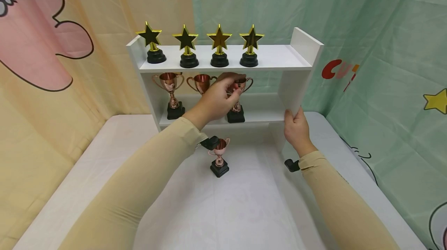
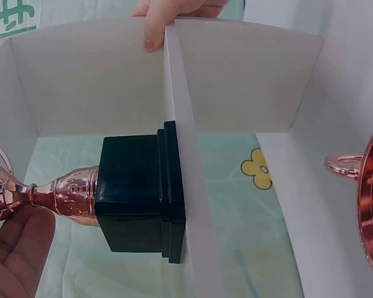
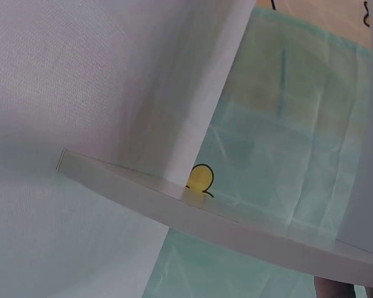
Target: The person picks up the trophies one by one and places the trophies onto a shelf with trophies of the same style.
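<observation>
My left hand (image 1: 219, 100) grips the cup of a rose-gold trophy (image 1: 236, 116) at the middle level of a white shelf unit (image 1: 265, 112). In the left wrist view the trophy's black base (image 2: 133, 192) is at the shelf board's front edge, with fingers (image 2: 25, 248) round the metal above it. My right hand (image 1: 297, 129) holds the unit's right side panel, thumb in front. Two more cup trophies, one at the left (image 1: 175, 110) and one behind my left hand (image 1: 201, 83), share that level; the latter's lower part is hidden.
Several gold star trophies (image 1: 219, 46) with black bases line the top shelf. Another rose-gold cup trophy (image 1: 219, 168) stands on the white table (image 1: 223, 211), below the middle shelf. Printed curtains (image 1: 384, 48) surround the table at the back and sides.
</observation>
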`<state>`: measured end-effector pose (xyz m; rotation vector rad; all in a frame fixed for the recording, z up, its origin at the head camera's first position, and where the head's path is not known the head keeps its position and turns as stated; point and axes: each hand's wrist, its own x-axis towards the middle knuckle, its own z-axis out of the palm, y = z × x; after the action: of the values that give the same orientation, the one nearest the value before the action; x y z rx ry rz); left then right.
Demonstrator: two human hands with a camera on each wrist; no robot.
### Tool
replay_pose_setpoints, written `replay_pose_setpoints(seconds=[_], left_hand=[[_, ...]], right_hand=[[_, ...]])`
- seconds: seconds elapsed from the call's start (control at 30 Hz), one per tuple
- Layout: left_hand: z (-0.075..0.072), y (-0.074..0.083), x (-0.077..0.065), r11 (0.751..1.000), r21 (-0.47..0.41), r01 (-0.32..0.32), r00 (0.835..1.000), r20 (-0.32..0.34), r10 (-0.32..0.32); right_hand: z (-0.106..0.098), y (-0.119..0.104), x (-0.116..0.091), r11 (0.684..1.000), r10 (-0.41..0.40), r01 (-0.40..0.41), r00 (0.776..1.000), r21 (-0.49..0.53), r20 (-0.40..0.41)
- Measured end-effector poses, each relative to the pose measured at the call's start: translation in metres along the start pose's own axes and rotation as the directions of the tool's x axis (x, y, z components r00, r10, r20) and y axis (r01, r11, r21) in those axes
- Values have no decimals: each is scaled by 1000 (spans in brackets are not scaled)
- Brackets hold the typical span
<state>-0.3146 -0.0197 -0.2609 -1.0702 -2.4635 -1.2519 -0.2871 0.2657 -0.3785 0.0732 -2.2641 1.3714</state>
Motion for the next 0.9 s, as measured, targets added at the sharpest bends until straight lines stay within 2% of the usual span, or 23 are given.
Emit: replay_pose_setpoints(seconds=[0.9], left_hand=[[3,-3,4,1000,-11,-9,1000,-10,9]], right_hand=[[0,-1,-2,1000,29,-29,1000,1,-4]])
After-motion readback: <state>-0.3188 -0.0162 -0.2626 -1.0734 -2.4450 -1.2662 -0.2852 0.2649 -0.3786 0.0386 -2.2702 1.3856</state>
